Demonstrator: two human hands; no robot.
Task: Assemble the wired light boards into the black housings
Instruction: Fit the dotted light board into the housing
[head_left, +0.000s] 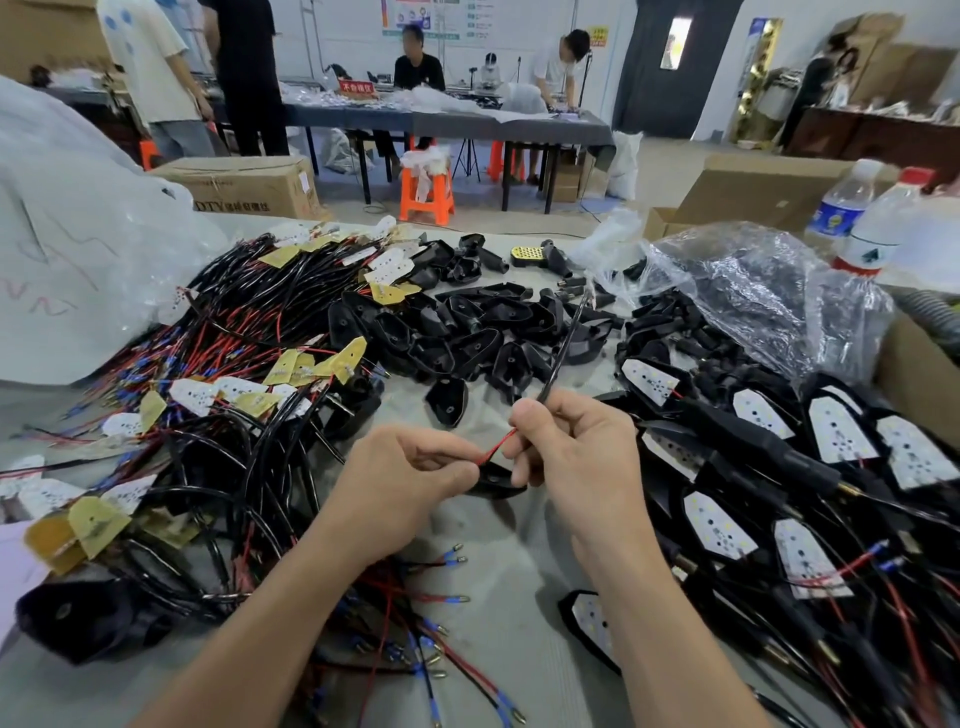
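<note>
holds one black housing (496, 483) just below the middle of the frame, caught between both hands above the grey table (519, 561). pinches a red wire (497, 446) with the left hand (410, 467), fingers curled tight on it just above the housing. clamps the right hand (576, 447) round a black cable (563, 343) rising up and away toward the centre of the frame, thumb pressed near the upper end of the red wire. inside of the housing hidden by fingers, so cannot tell its contents. behind the hands, a heap of empty housings (467, 332) across mid frame. to the left, a tangle of wired light boards (249, 332), white and yellow faces among red and black leads. to the right, finished housings (831, 431) with white boards seated in them, and a crinkled plastic bag (753, 291) above. at upper right, two water bottles (844, 205). at the bottom, loose bullet-tipped leads (431, 623) between the forearms
</note>
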